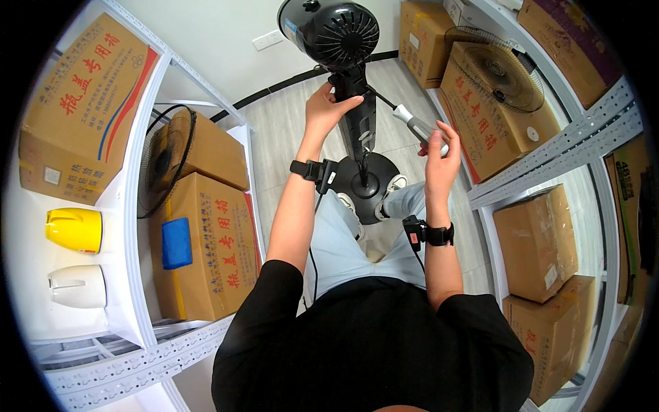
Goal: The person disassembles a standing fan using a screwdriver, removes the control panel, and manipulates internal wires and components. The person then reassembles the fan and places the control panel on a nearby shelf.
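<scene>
A black pedestal fan stands on the floor in front of me, its motor housing [334, 31] uppermost and its round base [364, 180] between my shoes. My left hand [328, 106] grips the fan's black neck [351, 84] just below the motor. My right hand [441, 152] holds a screwdriver with a white and grey handle [414, 124]; its dark shaft runs up and left to the neck. Both wrists wear black bands with small devices.
White metal shelving flanks me on both sides. The left shelves hold cardboard boxes [206, 250], a fan grille [163, 159], a blue sponge [176, 242], a yellow kettle [74, 229] and a white kettle [77, 285]. The right shelves hold more boxes [539, 244] and another grille [495, 69].
</scene>
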A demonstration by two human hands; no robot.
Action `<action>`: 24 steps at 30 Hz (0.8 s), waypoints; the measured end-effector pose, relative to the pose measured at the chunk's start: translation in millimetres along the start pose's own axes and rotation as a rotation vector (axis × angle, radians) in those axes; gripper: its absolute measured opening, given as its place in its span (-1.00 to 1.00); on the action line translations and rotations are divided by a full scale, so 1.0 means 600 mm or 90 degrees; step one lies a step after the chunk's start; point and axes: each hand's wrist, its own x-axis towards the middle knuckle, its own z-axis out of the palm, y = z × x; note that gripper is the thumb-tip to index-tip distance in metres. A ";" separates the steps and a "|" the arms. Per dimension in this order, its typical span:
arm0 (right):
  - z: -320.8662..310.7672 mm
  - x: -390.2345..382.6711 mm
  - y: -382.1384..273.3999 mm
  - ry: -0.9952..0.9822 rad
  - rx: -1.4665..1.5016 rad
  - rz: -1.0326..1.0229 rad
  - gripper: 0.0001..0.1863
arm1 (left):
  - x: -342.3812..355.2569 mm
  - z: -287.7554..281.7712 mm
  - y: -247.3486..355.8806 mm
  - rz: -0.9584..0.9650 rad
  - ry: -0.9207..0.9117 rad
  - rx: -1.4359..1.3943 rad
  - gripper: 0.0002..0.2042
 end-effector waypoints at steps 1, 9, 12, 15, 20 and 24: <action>0.003 0.002 0.004 0.007 0.044 0.017 -0.67 | 0.001 -0.001 -0.003 0.001 0.005 0.005 -0.45; -0.004 0.003 -0.038 -0.072 -0.264 -0.083 -0.73 | 0.005 -0.006 -0.016 0.005 -0.005 0.028 -0.46; -0.006 0.002 -0.024 -0.056 -0.287 -0.238 -0.73 | 0.004 -0.004 -0.007 0.010 -0.008 0.018 -0.46; 0.010 0.000 -0.024 -0.012 -0.076 -0.167 -0.73 | 0.005 -0.002 -0.011 0.011 -0.009 0.026 -0.44; 0.011 -0.001 -0.044 -0.045 -0.218 0.074 -0.71 | 0.009 -0.007 -0.026 0.005 -0.002 0.040 -0.38; -0.003 0.019 -0.012 -0.047 -0.296 -0.403 -0.68 | 0.008 -0.001 -0.017 0.006 0.001 0.020 -0.37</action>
